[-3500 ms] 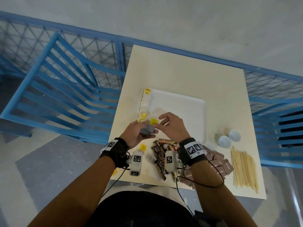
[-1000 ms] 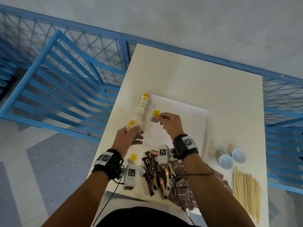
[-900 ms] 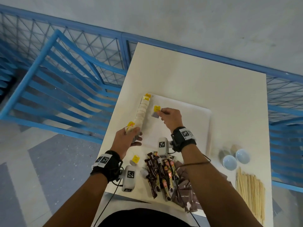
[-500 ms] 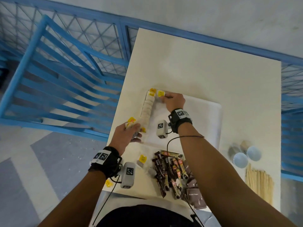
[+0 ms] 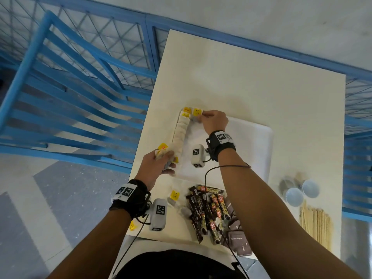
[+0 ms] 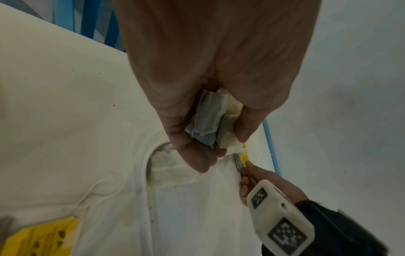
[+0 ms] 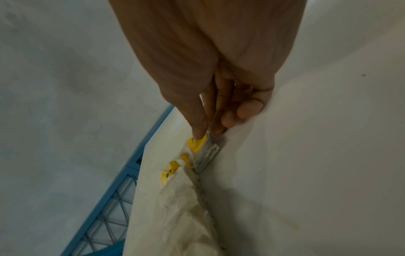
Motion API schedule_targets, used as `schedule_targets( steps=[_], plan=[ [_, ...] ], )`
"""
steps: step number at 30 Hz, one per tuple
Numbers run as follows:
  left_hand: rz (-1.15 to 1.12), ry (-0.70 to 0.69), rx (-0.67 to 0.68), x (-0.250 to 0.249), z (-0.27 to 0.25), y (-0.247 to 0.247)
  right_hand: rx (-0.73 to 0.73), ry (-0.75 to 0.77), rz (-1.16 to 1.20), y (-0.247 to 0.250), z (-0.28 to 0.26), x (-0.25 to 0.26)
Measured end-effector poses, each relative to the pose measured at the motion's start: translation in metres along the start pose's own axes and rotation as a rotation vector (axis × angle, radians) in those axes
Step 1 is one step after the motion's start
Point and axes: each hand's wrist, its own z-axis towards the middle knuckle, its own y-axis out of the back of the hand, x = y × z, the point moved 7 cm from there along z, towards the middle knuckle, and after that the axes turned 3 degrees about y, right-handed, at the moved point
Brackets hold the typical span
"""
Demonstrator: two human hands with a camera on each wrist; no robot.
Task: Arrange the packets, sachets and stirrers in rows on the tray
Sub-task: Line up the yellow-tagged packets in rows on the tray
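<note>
A white tray (image 5: 251, 137) lies mid-table with a row of tea bags (image 5: 180, 131) along its left edge. At the tray's far left corner my right hand (image 5: 201, 116) pinches a tea bag with a yellow tag (image 5: 196, 113), low beside the row's far end; the right wrist view shows the thumb on the tag (image 7: 197, 143). My left hand (image 5: 165, 160) grips a small stack of tea bags (image 6: 208, 121) at the tray's near left corner. Coffee sachets (image 5: 209, 210), brown sugar packets (image 5: 237, 238) and wooden stirrers (image 5: 314, 224) lie on the table in front of the tray.
Two small white cups (image 5: 302, 192) stand right of the tray. A loose tea bag with a yellow tag (image 5: 174, 195) lies near the sachets, and another tag (image 5: 131, 227) sits at the table's front left edge. Blue railings (image 5: 80, 77) run along the left and back.
My right hand carried the tea bag from the tray's middle to its far left corner, beside the row's end. My left hand stayed at the near left corner with its stack.
</note>
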Motion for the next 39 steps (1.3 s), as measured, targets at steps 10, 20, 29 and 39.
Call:
schedule_targets(
  steps=[10, 20, 29, 39],
  plan=[
    [-0.122, -0.047, 0.129, -0.018, -0.006, -0.015, 0.245, 0.236, 0.140, 0.001, -0.069, 0.010],
    [-0.148, -0.055, 0.202, -0.020, -0.025, -0.040, 0.374, 0.404, 0.108, 0.020, -0.124, 0.016],
    [-0.122, -0.121, 0.102, -0.012, -0.031, -0.044, 0.439, 0.289, 0.316, 0.038, -0.133, 0.006],
    [-0.105, -0.108, 0.070, -0.001, -0.033, -0.044, 0.352, 0.332, 0.290, 0.043, -0.127, 0.004]
  ],
)
